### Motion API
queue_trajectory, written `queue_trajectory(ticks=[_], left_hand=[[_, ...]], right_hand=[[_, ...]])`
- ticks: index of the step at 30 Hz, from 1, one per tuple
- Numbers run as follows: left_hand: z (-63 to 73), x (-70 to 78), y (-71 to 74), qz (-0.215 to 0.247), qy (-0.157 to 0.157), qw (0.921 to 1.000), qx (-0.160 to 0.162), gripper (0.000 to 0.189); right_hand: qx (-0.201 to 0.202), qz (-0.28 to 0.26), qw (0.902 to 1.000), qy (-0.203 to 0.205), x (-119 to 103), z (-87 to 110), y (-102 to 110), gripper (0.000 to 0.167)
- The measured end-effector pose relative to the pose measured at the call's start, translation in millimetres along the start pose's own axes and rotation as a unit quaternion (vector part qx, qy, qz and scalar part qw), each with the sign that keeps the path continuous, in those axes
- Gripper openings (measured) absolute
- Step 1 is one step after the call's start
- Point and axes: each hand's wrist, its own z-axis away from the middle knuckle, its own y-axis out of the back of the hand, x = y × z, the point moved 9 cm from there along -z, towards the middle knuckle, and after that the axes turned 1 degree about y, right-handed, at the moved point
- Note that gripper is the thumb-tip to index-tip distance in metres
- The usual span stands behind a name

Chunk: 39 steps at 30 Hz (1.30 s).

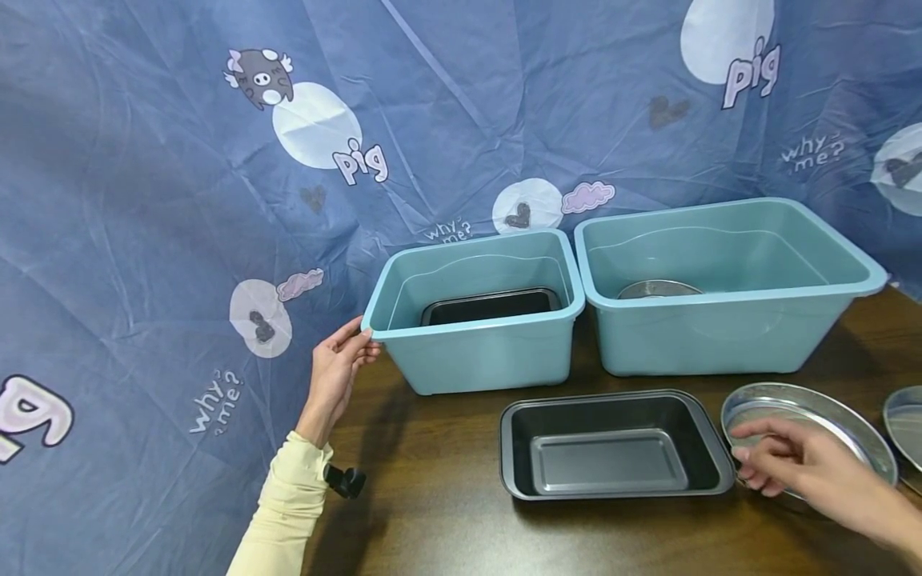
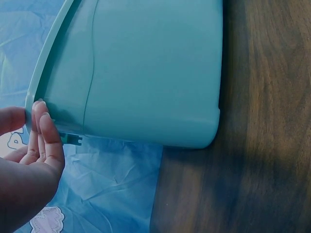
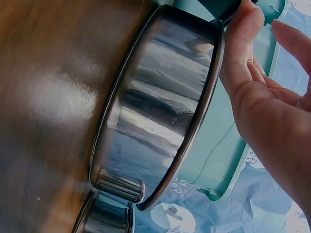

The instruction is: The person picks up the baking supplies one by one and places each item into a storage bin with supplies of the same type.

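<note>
The left bin [image 1: 475, 360] stands on the desk [image 1: 418, 480] near the middle of the frame, and the left hand [image 1: 336, 370] pinches its front left corner by the rim. Lower down is a black pan [image 1: 612, 464], and by its right side the right hand [image 1: 810, 468] hangs over a round pan [image 1: 807, 406], thumb and pointing finger apart. It seems to hold nothing, but I can't tell if a fingertip touches a pan. The two hands are far from each other. To do this well, I think the left hand should hold the rim softly, so the bin doesn't tip or slide. The right hand should take just one pan by its edge and not bump the other, because they sit so close. Inside the left bin is a dark pan [image 1: 493, 307], and in the right bin [image 1: 706, 336] is a shiny round thing [image 1: 659, 288]. The desk is brown, looks like wood, and shines near the bottom. Behind it hangs a wrinkly blue cloth [image 1: 180, 160] with pigs, hearts and words on it.
</note>
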Motion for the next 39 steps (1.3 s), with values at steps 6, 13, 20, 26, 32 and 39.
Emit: queue_trajectory(ticks=[6, 13, 20, 26, 32, 39], left_hand=[[-0.1, -0.2, 0.4, -0.002, -0.003, 1.0, 0.0, 0.045], [-1.5, -1.9, 0.4, 0.002, -0.008, 1.0, 0.004, 0.044], [-2.0, -2.4, 0.1, 0.005, -0.011, 0.9999, 0.004, 0.043], [-2.7, -2.7, 0.4, 0.004, -0.009, 0.9999, 0.003, 0.044], [-2.4, -1.8, 0.4, 0.003, -0.009, 0.9999, 0.002, 0.044], [-2.1, -1.6, 1.0, 0.007, -0.009, 0.9999, 0.003, 0.044]], right_hand=[[-0.014, 0.0, 0.9998, 0.015, -3, -1.5, -6, 0.03], [-0.04, -0.01, 0.9988, -0.025, 1, -3.6, -12, 0.04], [-0.057, -0.024, 0.9981, -0.007, -1, -4.0, -17, 0.043], [-0.071, -0.034, 0.9961, -0.038, 3, -5.2, -20, 0.053], [-0.09, -0.045, 0.9935, -0.054, 3, -6.6, -24, 0.059], [-0.107, -0.059, 0.9919, -0.036, -1, -7.2, -26, 0.056]])
